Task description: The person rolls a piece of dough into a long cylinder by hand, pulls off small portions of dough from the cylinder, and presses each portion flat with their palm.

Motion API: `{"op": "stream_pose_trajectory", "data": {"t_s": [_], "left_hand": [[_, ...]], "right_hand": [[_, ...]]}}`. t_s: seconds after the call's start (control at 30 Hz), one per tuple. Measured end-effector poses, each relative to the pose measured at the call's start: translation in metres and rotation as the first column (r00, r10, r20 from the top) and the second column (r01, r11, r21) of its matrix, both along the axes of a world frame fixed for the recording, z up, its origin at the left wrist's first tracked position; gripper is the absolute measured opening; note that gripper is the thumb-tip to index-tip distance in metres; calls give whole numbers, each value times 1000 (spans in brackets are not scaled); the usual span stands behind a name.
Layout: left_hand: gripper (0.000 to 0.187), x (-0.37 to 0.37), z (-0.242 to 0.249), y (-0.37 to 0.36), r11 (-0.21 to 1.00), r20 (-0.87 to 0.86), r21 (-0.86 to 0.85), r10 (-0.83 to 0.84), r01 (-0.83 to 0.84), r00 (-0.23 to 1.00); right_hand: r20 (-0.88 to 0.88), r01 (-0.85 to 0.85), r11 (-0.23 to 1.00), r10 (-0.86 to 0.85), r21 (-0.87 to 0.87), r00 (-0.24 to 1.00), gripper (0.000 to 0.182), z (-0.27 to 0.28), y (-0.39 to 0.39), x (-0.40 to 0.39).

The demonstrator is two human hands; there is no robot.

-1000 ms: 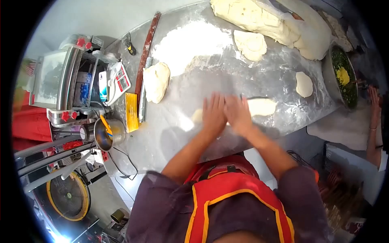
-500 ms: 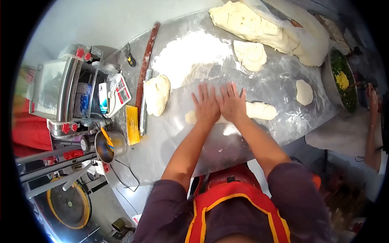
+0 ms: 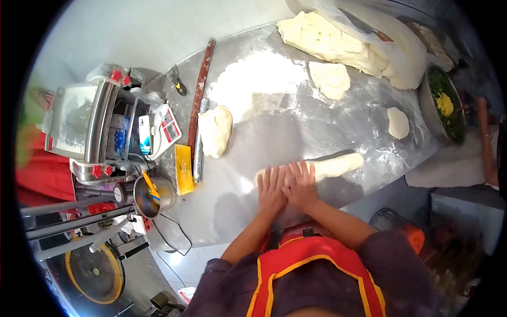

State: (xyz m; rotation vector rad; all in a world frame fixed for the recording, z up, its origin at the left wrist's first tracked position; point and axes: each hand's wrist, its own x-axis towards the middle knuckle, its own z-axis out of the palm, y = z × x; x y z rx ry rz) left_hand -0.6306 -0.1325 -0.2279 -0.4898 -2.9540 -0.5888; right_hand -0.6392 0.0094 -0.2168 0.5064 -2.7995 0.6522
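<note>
A long roll of dough lies across the near part of the metal table. Both my hands press flat on its left half, side by side, thumbs close together. My left hand covers the dough near its left end, fingers stretched forward. My right hand rests beside it, fingers also out straight. Neither hand grips anything. To the left sits a separate lump of dough. Farther forward is a flat dough piece, and a small dough round lies to the right.
White flour is spread ahead. A red rod, metal rod, yellow scraper, scale and pot stand left. A large dough mass lies at the back. Another person's hand is near a bowl of greens.
My hands have drawn back toward my body, still flat. The dough roll has rolled nearer with them, its right end now angled slightly away. The camera view has shifted a little.
</note>
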Motion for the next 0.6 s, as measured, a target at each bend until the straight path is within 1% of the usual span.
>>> {"op": "stream_pose_trajectory", "data": {"t_s": [0.03, 0.07, 0.13, 0.23, 0.33, 0.37, 0.4, 0.43, 0.5, 0.57, 0.6], "left_hand": [[56, -15, -4, 1, 999, -25, -39, 17, -18, 1000], [53, -34, 4, 4, 997, 29, -68, 42, -40, 999], [50, -74, -7, 6, 991, 16, -89, 104, -102, 994], [52, -131, 1, 7, 964, -47, -192, 177, -183, 983], [46, -148, 7, 4, 981, -175, -156, 89, -117, 980], [47, -143, 11, -1, 997, -52, -78, -4, 0, 999], [47, -125, 18, -8, 994, 68, 13, -112, 111, 991], [48, -105, 24, -13, 970, 178, 114, -234, 216, 956], [54, -55, 36, -21, 952, 40, 125, -287, 281, 957], [60, -8, 32, -19, 918, 18, 237, -331, 318, 943], [63, 6, 35, -14, 913, 40, 228, -357, 339, 933]], "right_hand": [[-38, 1, 1000, 0, 13, 999, 57, -9, 0, -16], [-166, 15, 999, -6, 50, 986, 58, -14, 0, -36], [109, 21, 990, -37, 143, 993, 60, 0, -3, -79], [44, 117, 969, -130, 217, 991, 61, -9, -10, -134], [1, 367, 905, -376, 214, 927, 67, 6, -17, -144], [111, 310, 918, -345, 248, 932, 66, 14, -15, -135], [226, 251, 928, -316, 276, 921, 66, 33, -14, -112], [341, 194, 936, -293, 295, 893, 66, 45, -13, -87], [217, 100, 981, -136, 166, 967, 68, 48, 2, -28], [327, -6, 994, -29, 105, 945, 68, 57, 22, 26], [299, 55, 988, -95, 141, 950, 69, 59, 31, 40]]}}
